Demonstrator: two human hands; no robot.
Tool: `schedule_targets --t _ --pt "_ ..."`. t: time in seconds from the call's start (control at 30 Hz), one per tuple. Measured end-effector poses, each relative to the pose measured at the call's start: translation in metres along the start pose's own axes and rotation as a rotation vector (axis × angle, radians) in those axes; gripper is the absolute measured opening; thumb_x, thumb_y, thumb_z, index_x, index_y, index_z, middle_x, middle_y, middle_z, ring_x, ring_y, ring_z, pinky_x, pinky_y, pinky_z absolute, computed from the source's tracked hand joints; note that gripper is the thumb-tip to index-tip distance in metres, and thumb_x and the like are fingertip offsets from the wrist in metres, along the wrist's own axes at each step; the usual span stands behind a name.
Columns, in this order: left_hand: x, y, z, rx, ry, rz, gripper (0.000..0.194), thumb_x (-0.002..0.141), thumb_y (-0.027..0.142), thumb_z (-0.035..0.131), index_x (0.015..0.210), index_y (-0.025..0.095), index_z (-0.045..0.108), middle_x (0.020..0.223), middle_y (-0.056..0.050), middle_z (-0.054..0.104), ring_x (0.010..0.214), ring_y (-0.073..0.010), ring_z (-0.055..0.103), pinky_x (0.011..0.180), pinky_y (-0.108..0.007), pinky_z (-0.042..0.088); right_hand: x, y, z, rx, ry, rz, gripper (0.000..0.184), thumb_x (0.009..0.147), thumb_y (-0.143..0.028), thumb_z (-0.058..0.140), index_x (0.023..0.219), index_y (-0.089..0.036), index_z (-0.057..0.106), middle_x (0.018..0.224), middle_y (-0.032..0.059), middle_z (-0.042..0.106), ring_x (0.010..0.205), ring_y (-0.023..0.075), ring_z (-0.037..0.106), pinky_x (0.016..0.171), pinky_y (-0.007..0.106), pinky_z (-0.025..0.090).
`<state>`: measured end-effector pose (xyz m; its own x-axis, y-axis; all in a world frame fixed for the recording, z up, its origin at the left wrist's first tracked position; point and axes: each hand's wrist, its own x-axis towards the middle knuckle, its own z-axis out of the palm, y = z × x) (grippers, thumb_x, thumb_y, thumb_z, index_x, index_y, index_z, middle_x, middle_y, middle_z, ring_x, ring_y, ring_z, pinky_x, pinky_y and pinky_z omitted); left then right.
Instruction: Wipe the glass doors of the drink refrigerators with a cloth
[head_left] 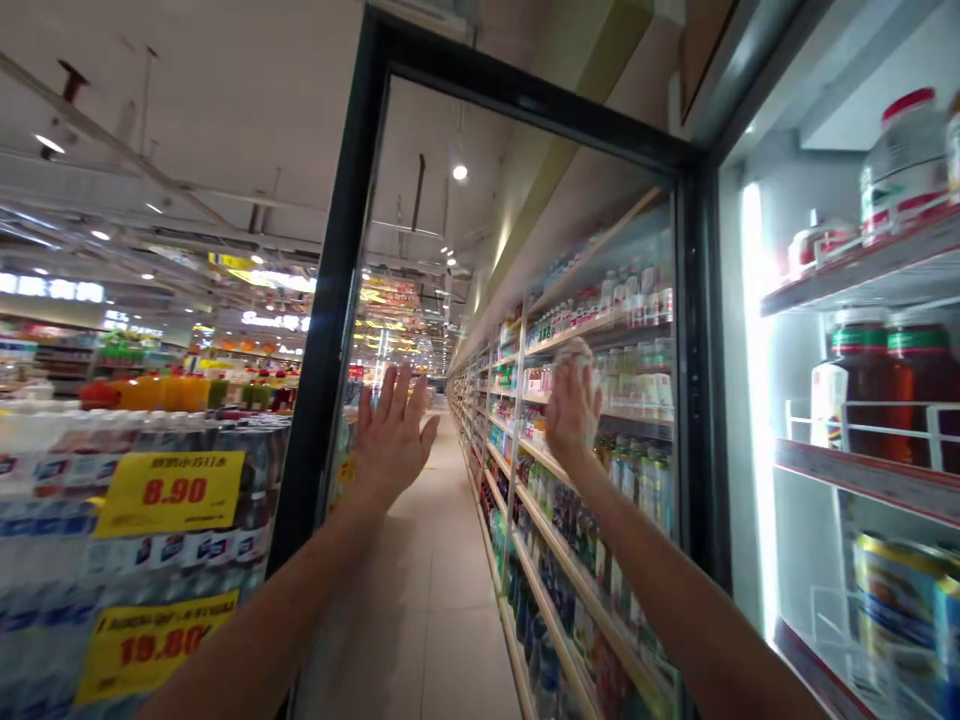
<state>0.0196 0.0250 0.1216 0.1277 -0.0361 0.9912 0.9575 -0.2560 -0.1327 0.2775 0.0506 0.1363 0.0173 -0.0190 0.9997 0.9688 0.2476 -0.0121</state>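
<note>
A glass door (442, 240) in a dark frame stands swung open in front of me. My left hand (394, 430) is raised at the left part of the pane, fingers spread and palm toward the glass, with nothing in it. Further right on the same pane is my right hand (571, 410), its fingers held together over a pale, crumpled cloth (574, 352). Only the cloth's upper part shows above the fingertips, and motion blurs it. Whether each palm touches the glass is hard to tell.
To the right is the lit cooler with wire-fronted shelves (862, 465) of bottles and cans. Stacked drink packs with yellow price signs (174, 492) stand left of the door. Through the glass appear an aisle floor (442, 560) and long shelves of bottles.
</note>
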Motion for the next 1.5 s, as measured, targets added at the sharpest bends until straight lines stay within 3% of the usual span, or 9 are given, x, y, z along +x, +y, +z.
schedule_targets --t 0.17,0.4,0.63,0.87,1.03,1.1,1.27,1.33,1.5 --pt "-0.007 0.001 -0.001 0.036 0.0 0.019 0.054 0.087 0.034 0.04 0.137 0.02 0.026 0.145 -0.009 0.023 0.136 -0.0228 0.016 0.109 -0.047 0.013 -0.007 -0.042 0.005 0.04 -0.106 -0.531 0.046 0.085 -0.024 0.038 0.13 -0.026 0.041 0.137 0.0004 0.043 0.136 0.0181 0.018 0.111 0.044 0.008" --pt "-0.004 -0.001 -0.005 0.065 -0.028 0.012 0.053 0.086 0.036 0.041 0.135 0.018 0.032 0.144 -0.01 0.026 0.136 -0.0234 0.015 0.11 -0.048 0.014 0.031 0.007 0.003 -0.024 0.113 0.056 0.048 0.086 -0.025 0.031 0.134 -0.019 0.036 0.142 0.0109 0.035 0.134 0.0262 0.023 0.104 0.053 0.021" --pt "-0.006 -0.003 -0.004 0.056 -0.018 0.01 0.052 0.087 0.036 0.039 0.135 0.019 0.031 0.144 -0.009 0.027 0.135 -0.0228 0.017 0.11 -0.047 0.015 -0.012 -0.034 0.007 0.025 -0.102 -0.582 0.052 0.082 -0.02 0.04 0.134 -0.026 0.036 0.136 0.0029 0.044 0.135 0.0201 0.02 0.11 0.045 0.013" --pt "-0.007 -0.003 -0.004 0.041 -0.066 -0.009 0.053 0.087 0.035 0.038 0.136 0.018 0.028 0.145 -0.009 0.023 0.136 -0.0232 0.013 0.109 -0.049 0.014 0.014 0.019 0.003 -0.045 0.138 0.146 0.05 0.085 -0.024 0.031 0.135 -0.017 0.035 0.141 0.0134 0.035 0.133 0.0291 0.025 0.101 0.054 0.025" --pt "-0.007 -0.003 -0.002 0.04 -0.052 -0.001 0.053 0.087 0.035 0.038 0.136 0.018 0.028 0.144 -0.01 0.027 0.136 -0.0225 0.015 0.109 -0.048 0.014 -0.016 -0.032 0.006 0.019 -0.102 -0.497 0.05 0.083 -0.022 0.038 0.133 -0.024 0.038 0.137 0.0044 0.043 0.135 0.021 0.019 0.109 0.045 0.016" --pt "-0.007 -0.003 -0.002 0.052 -0.046 -0.003 0.052 0.087 0.035 0.038 0.136 0.018 0.029 0.144 -0.009 0.027 0.136 -0.0222 0.015 0.109 -0.047 0.014 -0.021 -0.022 0.003 0.016 -0.123 -0.558 0.05 0.082 -0.022 0.04 0.131 -0.026 0.04 0.136 0.0035 0.044 0.135 0.02 0.022 0.11 0.045 0.014" --pt "-0.007 -0.001 -0.001 0.059 -0.064 -0.011 0.053 0.087 0.035 0.039 0.136 0.019 0.029 0.145 -0.009 0.025 0.136 -0.0221 0.014 0.11 -0.046 0.013 -0.003 0.046 -0.003 -0.063 0.098 0.174 0.051 0.083 -0.024 0.033 0.134 -0.017 0.037 0.141 0.0137 0.035 0.132 0.0293 0.025 0.101 0.056 0.024" --pt "-0.007 -0.001 -0.001 0.048 -0.063 -0.013 0.053 0.087 0.035 0.039 0.137 0.019 0.027 0.145 -0.009 0.024 0.136 -0.022 0.014 0.11 -0.047 0.012 -0.006 0.041 -0.001 -0.051 0.132 0.267 0.051 0.083 -0.024 0.032 0.133 -0.015 0.038 0.141 0.0149 0.034 0.132 0.0309 0.025 0.1 0.056 0.027" --pt "-0.007 -0.003 0.001 0.025 -0.037 0.002 0.053 0.087 0.034 0.038 0.137 0.02 0.026 0.145 -0.009 0.024 0.136 -0.0224 0.014 0.109 -0.047 0.013 -0.051 -0.026 0.002 0.054 -0.073 -0.376 0.05 0.082 -0.019 0.038 0.132 -0.021 0.04 0.137 0.0062 0.043 0.135 0.0223 0.02 0.108 0.046 0.02"
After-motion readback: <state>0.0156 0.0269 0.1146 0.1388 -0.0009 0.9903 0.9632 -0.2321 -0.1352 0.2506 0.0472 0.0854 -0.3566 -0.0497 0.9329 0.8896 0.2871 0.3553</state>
